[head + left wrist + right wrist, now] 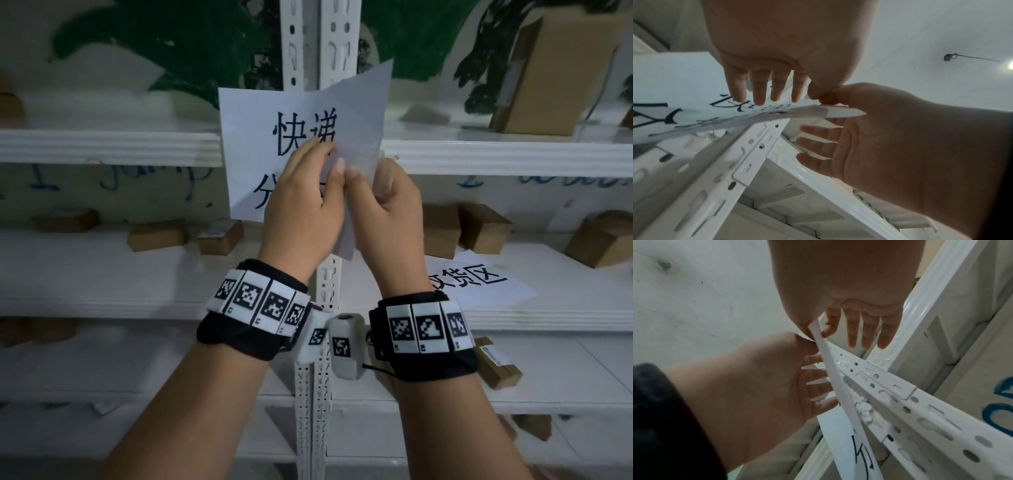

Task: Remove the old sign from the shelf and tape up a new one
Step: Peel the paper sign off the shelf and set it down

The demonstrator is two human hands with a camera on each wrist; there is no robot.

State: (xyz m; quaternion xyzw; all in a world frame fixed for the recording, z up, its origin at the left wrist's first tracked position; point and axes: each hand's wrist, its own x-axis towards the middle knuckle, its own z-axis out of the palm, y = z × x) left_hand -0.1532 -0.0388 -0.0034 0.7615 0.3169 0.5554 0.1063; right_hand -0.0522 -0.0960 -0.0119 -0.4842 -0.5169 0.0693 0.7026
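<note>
Pinching the loose right edge of the old sign [255, 137] with the right hand [388, 212], pressing its face with flat fingers of the left hand [301, 209]. Half peeled off the post [301, 51], left side apparently stuck. Left to tape: new sign [479, 286], lying on the near right shelf [565, 318].

Both forearms rise side by side, wrists nearly touching. The left hand [301, 205] lies back-up with its four fingers [758, 91] straight and slightly spread, tips pressed flat on the sign [260, 113]. Its thumb sits tip to tip with the right thumb. The right hand [390, 209] pinches the sign's folded edge between thumb [801, 318] and index finger — its other three fingers [853, 331] extend straight and loose.
</note>
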